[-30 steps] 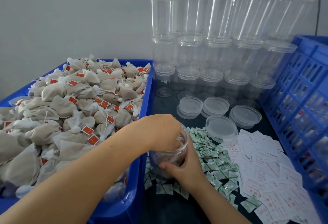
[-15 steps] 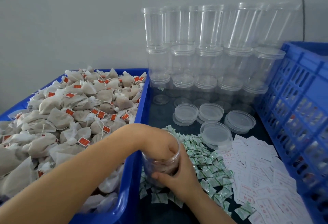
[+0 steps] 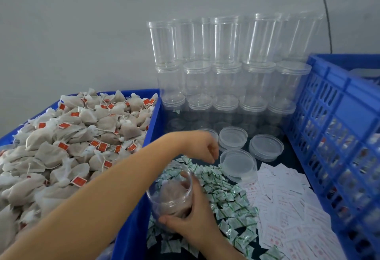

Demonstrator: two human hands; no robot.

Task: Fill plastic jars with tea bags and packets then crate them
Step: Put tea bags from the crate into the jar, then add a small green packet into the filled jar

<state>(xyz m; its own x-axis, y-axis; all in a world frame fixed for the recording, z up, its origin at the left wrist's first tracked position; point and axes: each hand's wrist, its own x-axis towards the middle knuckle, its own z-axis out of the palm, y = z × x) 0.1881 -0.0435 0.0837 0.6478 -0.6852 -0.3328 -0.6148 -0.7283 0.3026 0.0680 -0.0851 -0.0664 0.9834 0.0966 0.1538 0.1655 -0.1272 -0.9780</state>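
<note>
A clear plastic jar (image 3: 170, 193) with brownish tea bags inside stands on the dark table among small green-and-white packets (image 3: 224, 196). My right hand (image 3: 191, 220) grips the jar from its right and lower side. My left hand (image 3: 207, 148) hovers beyond the jar, above the packets and close to the loose lids (image 3: 238, 161); its fingers hang loosely curled and nothing shows in them. A blue tray (image 3: 152, 119) on the left is heaped with tea bags (image 3: 67, 146) bearing red tags.
Stacked empty clear jars (image 3: 226, 70) stand against the grey wall at the back. White paper slips with red print (image 3: 292, 214) lie spread at the right. A tall blue slatted crate (image 3: 339, 128) stands along the right edge, with filled jars dimly visible through its slats.
My left hand has come out of the jar and moved up and away toward the lids. The jar's mouth is now uncovered, and my right hand still holds it.
</note>
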